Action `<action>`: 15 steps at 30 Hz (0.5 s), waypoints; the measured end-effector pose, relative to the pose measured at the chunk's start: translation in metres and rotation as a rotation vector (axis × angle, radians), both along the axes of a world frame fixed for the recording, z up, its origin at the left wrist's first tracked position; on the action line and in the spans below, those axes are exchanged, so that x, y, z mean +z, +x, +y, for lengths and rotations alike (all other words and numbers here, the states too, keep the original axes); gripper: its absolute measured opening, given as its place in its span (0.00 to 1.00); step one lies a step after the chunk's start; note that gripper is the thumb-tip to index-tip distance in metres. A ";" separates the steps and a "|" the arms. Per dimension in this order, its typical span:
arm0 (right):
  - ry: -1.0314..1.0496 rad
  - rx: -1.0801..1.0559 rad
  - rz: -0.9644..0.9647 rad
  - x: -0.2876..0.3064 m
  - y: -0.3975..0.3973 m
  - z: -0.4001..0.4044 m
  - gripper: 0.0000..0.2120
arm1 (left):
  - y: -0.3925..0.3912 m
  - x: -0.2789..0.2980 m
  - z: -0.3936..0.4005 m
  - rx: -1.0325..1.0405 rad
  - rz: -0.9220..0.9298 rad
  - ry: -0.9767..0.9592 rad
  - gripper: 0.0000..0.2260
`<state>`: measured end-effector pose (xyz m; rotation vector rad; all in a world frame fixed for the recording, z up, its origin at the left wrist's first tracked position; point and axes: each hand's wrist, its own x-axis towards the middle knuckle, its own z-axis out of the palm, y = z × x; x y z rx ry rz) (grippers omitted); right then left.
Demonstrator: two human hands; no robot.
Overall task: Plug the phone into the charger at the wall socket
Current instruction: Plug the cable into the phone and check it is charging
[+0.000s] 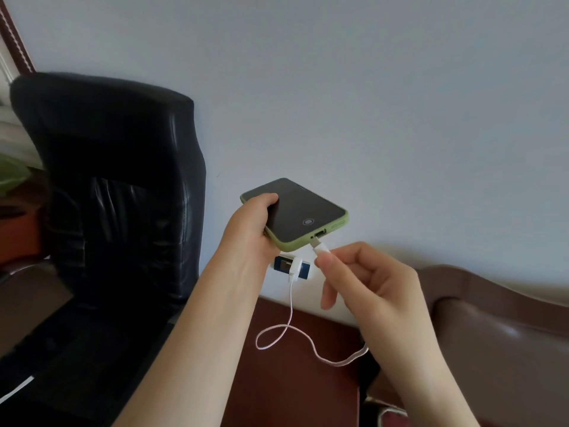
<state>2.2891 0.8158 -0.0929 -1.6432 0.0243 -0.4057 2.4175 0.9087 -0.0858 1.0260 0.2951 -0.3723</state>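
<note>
While seen only from the head camera, enough to call the step: final mating of plug to phone, not yet seated. Left hand (252, 224) curled round the phone (295, 212), thumb over the screen's upper left corner, fingers hidden underneath; phone in a green case, screen dark and facing up, held in the air in front of the pale wall (369, 103), above the charger. Port (320, 233) at the near bottom edge, facing the right hand. Right hand (366, 282) pinching the white connector (320, 248) between thumb and forefinger, other fingers loosely curled, nothing else held. Metal tip just short of the port, slightly below and angled up toward it; touching or a hair apart, cannot tell. White charger (296, 266) already seated in the wall socket (288, 264), partly hidden behind the left wrist. Cable (288, 328) hanging from the charger, one slack loop over the dark red tabletop (292, 380), then up into the right hand. Black leather chair (107, 195) to the left, brown sofa arm (492, 318) to the right, both well clear. Next move, by judgement: lift the tip level with the port, square to the slot, push straight in with the left hand bracing. Risk: skewed entry scraping the case lip. Plenty of slack, so no tug on the charger expected.
</note>
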 end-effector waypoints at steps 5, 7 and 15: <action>0.031 -0.083 0.010 0.007 0.005 -0.001 0.11 | -0.003 0.015 0.001 0.009 -0.048 -0.032 0.06; 0.032 -0.087 0.008 0.011 0.005 -0.001 0.11 | -0.003 0.020 0.002 0.013 -0.071 -0.052 0.05; 0.024 -0.077 0.065 0.016 0.006 0.002 0.12 | -0.001 0.023 0.007 0.052 -0.198 -0.046 0.03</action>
